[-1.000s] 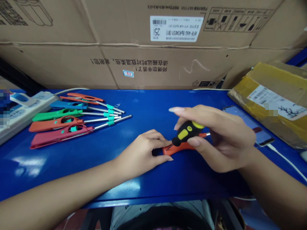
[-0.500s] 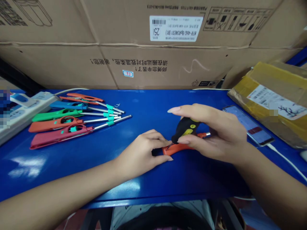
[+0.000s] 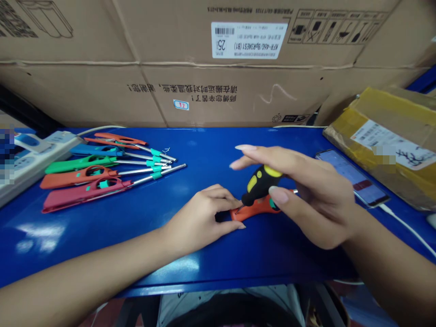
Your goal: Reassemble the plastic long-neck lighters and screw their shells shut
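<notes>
An orange gas lighter [image 3: 254,209] with a teal trigger lies on the blue table. My left hand [image 3: 204,211] pinches its handle end between thumb and fingers, pressing it down. A black-and-yellow screwdriver [image 3: 256,185] stands tilted over the lighter, its thin shaft reaching the handle near my left fingertips. Around the screwdriver's handle is my right hand [image 3: 313,195], with the thumb near its side and the other fingers partly stretched past it. Part of the lighter's metal tube is hidden behind my right thumb.
To the left lie several lighters, among them a red one [image 3: 85,193] and a green one [image 3: 80,164], with small screws [image 3: 166,150] by their tips. A power strip [image 3: 20,168], a phone [image 3: 354,179], a taped parcel [image 3: 391,136] and a large carton [image 3: 184,72] surround the table.
My right hand's fingers have loosened and spread around the screwdriver handle, and the thumb has moved right. The handle has turned, showing more yellow. My left hand keeps its place.
</notes>
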`<action>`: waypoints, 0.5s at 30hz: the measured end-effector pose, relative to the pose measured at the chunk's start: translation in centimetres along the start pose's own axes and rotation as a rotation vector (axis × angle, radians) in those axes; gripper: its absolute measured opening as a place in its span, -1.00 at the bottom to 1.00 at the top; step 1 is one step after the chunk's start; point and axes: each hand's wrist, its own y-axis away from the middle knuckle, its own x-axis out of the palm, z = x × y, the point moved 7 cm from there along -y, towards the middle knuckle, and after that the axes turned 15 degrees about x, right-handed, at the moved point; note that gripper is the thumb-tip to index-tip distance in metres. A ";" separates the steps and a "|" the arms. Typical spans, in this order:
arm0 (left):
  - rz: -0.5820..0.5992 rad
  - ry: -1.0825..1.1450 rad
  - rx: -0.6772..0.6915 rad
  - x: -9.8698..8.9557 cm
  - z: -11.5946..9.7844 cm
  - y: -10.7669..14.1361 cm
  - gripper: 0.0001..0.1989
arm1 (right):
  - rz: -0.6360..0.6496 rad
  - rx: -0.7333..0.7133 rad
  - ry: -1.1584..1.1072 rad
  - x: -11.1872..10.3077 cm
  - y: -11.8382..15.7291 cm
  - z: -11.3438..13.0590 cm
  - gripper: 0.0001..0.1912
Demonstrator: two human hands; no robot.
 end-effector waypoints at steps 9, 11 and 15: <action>-0.008 -0.019 0.011 -0.1 -0.3 -0.1 -0.74 | -0.105 -0.052 0.127 -0.3 0.0 0.1 -0.63; 0.012 -0.010 -0.009 0.0 -0.1 -0.1 -0.73 | -0.036 -0.038 0.063 -0.1 0.1 0.1 -0.58; 0.018 0.013 -0.030 0.1 0.0 0.0 -0.71 | -0.042 -0.067 0.009 -0.2 0.1 0.6 -0.62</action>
